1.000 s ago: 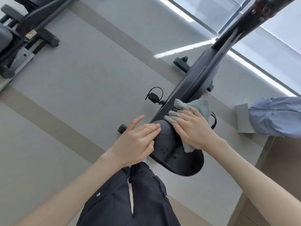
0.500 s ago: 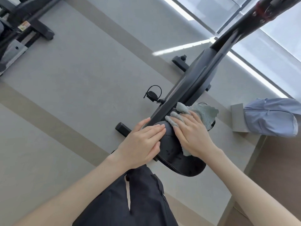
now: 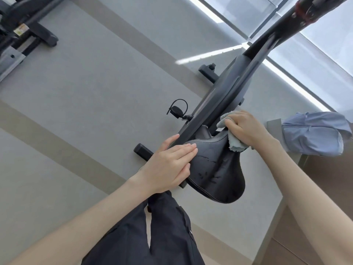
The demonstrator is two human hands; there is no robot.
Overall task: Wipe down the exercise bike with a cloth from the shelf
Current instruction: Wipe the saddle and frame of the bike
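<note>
- Exercise bike (image 3: pixel 231 92): stands on the grey floor, mid-frame, with its dark frame running from the upper right down to the saddle (image 3: pixel 215 173) just in front of the person.
- Second machine (image 3: pixel 28 33): stands at the upper left, well apart from the bike and not involved.
- Pedal (image 3: pixel 177 109): projects from the left side of the frame, strap looped upward, untouched.
- Left hand (image 3: pixel 168 165): rests on the left flank of the saddle. Its fingers (image 3: pixel 185 150) lie straight and pressed together, with the thumb set apart against the frame. The position matches that of a second ago, so it appears to act as a brace.
- Saddle: the top surface is now fully exposed and shows dark streaks. Whether these are moisture cannot be told.
- Cloth (image 3: pixel 236 144): a second ago it lay flat under the palm on the saddle nose. It is now bunched against the right edge of the nose, beside the frame.
- Right hand (image 3: pixel 248 129): has shifted from the top of the saddle to its right side. Its fingers (image 3: pixel 235 119) are curled and pinch the cloth.
- Judgement: the top pass is probably complete, and the edge and underside of the nose are now being wiped. Frame, pedals and handlebar likely remain.
- Pale blue fabric bundle (image 3: pixel 313 136): lies at the far right, apart from the bike.
</note>
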